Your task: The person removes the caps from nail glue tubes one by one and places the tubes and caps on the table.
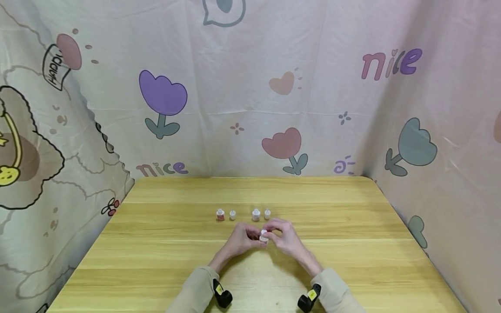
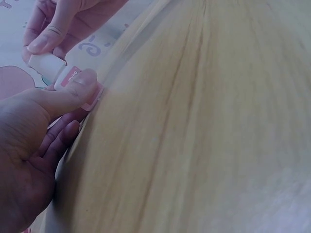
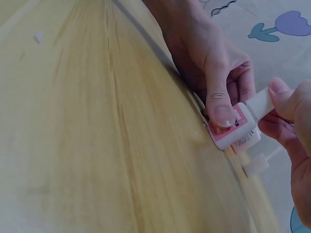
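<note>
A small white bottle with a pink label point(image 3: 228, 128) is held near the middle of the table. My left hand point(image 1: 239, 240) grips its body, the thumb lying over the label. Its white cap point(image 2: 47, 65) is pinched between the thumb and fingers of my right hand point(image 1: 287, 240). The cap sits at the bottle's neck; whether it is screwed tight I cannot tell. Just beyond the hands stand a second small white bottle point(image 1: 256, 215) and a white cap with a thin stem pointing up point(image 1: 267, 214).
Farther left on the wooden table point(image 1: 176, 243) stand a bottle with a reddish label point(image 1: 221, 215) and another loose white cap point(image 1: 232, 215). A printed cloth point(image 1: 235, 152) hangs behind the table and along its sides. A small pale scrap point(image 3: 38, 36) shows in the right wrist view.
</note>
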